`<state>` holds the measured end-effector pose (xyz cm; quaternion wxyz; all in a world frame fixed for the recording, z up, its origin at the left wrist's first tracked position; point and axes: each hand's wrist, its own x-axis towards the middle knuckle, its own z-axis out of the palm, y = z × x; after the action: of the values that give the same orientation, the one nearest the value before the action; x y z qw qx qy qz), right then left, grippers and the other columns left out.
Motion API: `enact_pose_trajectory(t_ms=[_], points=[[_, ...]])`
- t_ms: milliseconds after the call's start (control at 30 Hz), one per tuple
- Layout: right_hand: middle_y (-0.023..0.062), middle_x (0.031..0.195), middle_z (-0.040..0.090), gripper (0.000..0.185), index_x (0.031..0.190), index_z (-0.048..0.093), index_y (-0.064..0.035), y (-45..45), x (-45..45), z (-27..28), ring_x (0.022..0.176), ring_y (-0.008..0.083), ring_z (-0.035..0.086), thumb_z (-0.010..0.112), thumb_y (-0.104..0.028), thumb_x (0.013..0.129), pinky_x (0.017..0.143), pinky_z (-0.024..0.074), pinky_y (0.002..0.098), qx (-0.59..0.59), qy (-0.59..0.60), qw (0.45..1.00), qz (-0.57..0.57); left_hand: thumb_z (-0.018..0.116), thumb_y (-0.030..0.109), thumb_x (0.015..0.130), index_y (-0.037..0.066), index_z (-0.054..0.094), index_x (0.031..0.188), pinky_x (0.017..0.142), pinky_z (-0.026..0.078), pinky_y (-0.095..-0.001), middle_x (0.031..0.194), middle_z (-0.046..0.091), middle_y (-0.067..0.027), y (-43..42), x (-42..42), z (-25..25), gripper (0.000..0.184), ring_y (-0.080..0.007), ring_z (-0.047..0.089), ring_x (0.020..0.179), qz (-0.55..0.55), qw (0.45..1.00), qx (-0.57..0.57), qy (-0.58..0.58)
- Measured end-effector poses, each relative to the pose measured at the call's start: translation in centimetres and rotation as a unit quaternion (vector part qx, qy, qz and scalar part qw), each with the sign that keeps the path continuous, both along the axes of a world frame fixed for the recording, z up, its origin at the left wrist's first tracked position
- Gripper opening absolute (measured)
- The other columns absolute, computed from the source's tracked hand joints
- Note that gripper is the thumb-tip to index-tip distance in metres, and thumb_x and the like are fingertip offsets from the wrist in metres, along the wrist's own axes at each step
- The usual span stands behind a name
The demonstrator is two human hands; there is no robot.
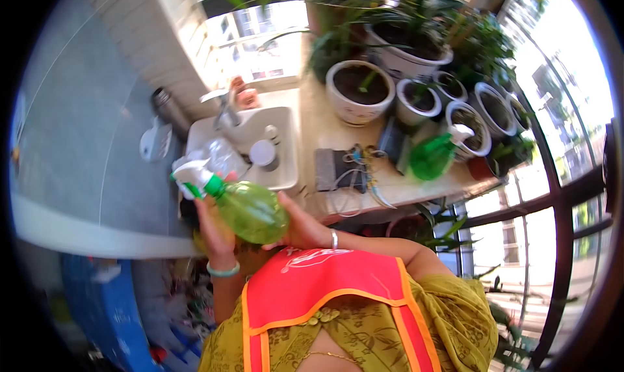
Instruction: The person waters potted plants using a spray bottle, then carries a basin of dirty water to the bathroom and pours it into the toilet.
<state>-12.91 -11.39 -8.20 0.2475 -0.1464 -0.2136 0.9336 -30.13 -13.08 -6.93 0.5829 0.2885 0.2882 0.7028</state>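
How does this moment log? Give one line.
left hand: by spray bottle head | right hand: at base | bottle: sideways | second spray bottle: on counter

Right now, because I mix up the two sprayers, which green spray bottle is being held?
The paler, yellow-green bottle, between the left hand and right hand. The deeper green bottle is on the counter, away from both hands.

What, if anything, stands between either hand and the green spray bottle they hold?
Nothing visible: the left hand holds the spray bottle near its neck, and the right hand touches its rounded base end.
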Motion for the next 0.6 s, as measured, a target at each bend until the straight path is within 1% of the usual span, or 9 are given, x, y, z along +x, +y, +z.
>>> enact_pose_trajectory(t_ms=[67, 167, 267, 400, 433, 467, 500, 567, 600], points=[[0.0089, 0.129, 0.042, 0.061, 0.134, 0.027, -0.0148, -0.1, -0.3, -1.1, 0.113, 0.0204, 0.047, 0.031, -0.055, 0.089, 0.077, 0.0504, 0.0382, 0.039, 0.011, 0.998, -0.048, 0.025, 0.047, 0.093, 0.003, 0.032, 0.131, 0.102, 0.028, -0.0407, 0.13, 0.041, -0.0166, 0.0, 0.4, -0.1, 0.059, -0.0273, 0.037, 0.121, -0.021, 1.0, 0.018, 0.002], [0.0083, 0.122, 0.044, 0.056, 0.131, 0.029, -0.012, 0.1, -0.4, -2.4, 0.113, 0.0177, 0.043, 0.04, -0.048, 0.089, 0.084, 0.0442, 0.0343, 0.099, -0.041, 0.982, -0.153, 0.026, 0.047, 0.093, 0.003, 0.031, 0.131, 0.103, 0.026, -0.0405, 0.13, 0.041, -0.0157, 0.1, 0.4, -0.3, 0.059, -0.0259, 0.037, 0.121, 0.011, 0.999, 0.043, 0.011], [0.0109, 0.116, 0.044, 0.052, 0.128, 0.029, -0.0069, -0.2, 0.1, -1.7, 0.108, 0.0148, 0.042, 0.051, -0.032, 0.089, 0.091, 0.0355, 0.0266, 0.326, -0.172, 0.896, -0.246, 0.036, 0.044, 0.092, -0.002, 0.039, 0.123, 0.097, 0.033, -0.0383, 0.122, 0.047, -0.0157, -0.4, 1.3, 1.6, 0.056, -0.0232, 0.043, 0.114, 0.114, 0.976, 0.073, 0.173], [0.0114, 0.111, 0.049, 0.051, 0.128, 0.032, -0.0072, -0.4, 0.2, -0.9, 0.104, 0.0161, 0.047, 0.043, -0.041, 0.091, 0.086, 0.0403, 0.0295, 0.372, -0.191, 0.871, -0.258, 0.043, 0.041, 0.09, -0.003, 0.044, 0.117, 0.096, 0.033, -0.0384, 0.117, 0.051, -0.015, -0.4, 0.5, 1.3, 0.051, -0.0231, 0.046, 0.111, 0.136, 0.967, 0.032, 0.215], [0.0121, 0.107, 0.052, 0.054, 0.127, 0.034, -0.0072, -0.3, 0.5, -0.1, 0.099, 0.0175, 0.051, 0.037, -0.047, 0.09, 0.081, 0.0444, 0.0301, 0.212, -0.134, 0.956, -0.152, 0.047, 0.041, 0.088, -0.003, 0.046, 0.115, 0.097, 0.033, -0.0388, 0.115, 0.052, -0.0158, -0.4, 0.7, 1.5, 0.051, -0.0243, 0.046, 0.111, 0.124, 0.969, 0.048, 0.209], [0.0128, 0.104, 0.056, 0.059, 0.127, 0.036, -0.0073, -0.1, 0.8, 0.5, 0.094, 0.0188, 0.055, 0.031, -0.053, 0.09, 0.075, 0.0485, 0.0308, 0.044, -0.074, 0.996, -0.035, 0.05, 0.041, 0.086, -0.004, 0.047, 0.113, 0.097, 0.032, -0.0392, 0.112, 0.054, -0.0165, -0.3, 0.7, 1.7, 0.052, -0.0255, 0.047, 0.111, 0.115, 0.97, 0.065, 0.204], [0.0128, 0.104, 0.056, 0.059, 0.127, 0.036, -0.0073, 0.2, 0.9, 0.0, 0.094, 0.0188, 0.055, 0.031, -0.053, 0.09, 0.075, 0.0485, 0.0308, 0.05, -0.072, 0.996, -0.026, 0.05, 0.041, 0.086, -0.004, 0.047, 0.113, 0.097, 0.032, -0.0392, 0.112, 0.054, -0.0165, -0.3, 0.5, 1.8, 0.052, -0.0255, 0.047, 0.111, 0.125, 0.969, 0.068, 0.204], [0.0125, 0.099, 0.059, 0.068, 0.126, 0.039, -0.0088, 0.4, 1.2, -1.5, 0.085, 0.0208, 0.06, 0.022, -0.061, 0.087, 0.061, 0.0532, 0.03, -0.066, 0.091, 0.975, 0.192, 0.053, 0.043, 0.083, -0.005, 0.049, 0.112, 0.099, 0.03, -0.0405, 0.112, 0.054, -0.0195, -0.4, 0.1, 1.5, 0.056, -0.0291, 0.045, 0.114, -0.007, 0.982, 0.106, 0.153], [0.0121, 0.104, 0.058, 0.067, 0.127, 0.038, -0.0109, 0.3, 1.1, -1.7, 0.084, 0.022, 0.061, 0.024, -0.062, 0.086, 0.058, 0.0543, 0.0284, -0.077, 0.099, 0.971, 0.204, 0.053, 0.044, 0.082, -0.006, 0.047, 0.114, 0.101, 0.029, -0.0419, 0.111, 0.055, -0.0225, -0.3, 0.3, 2.1, 0.06, -0.0324, 0.043, 0.117, -0.032, 0.981, 0.116, 0.153]])
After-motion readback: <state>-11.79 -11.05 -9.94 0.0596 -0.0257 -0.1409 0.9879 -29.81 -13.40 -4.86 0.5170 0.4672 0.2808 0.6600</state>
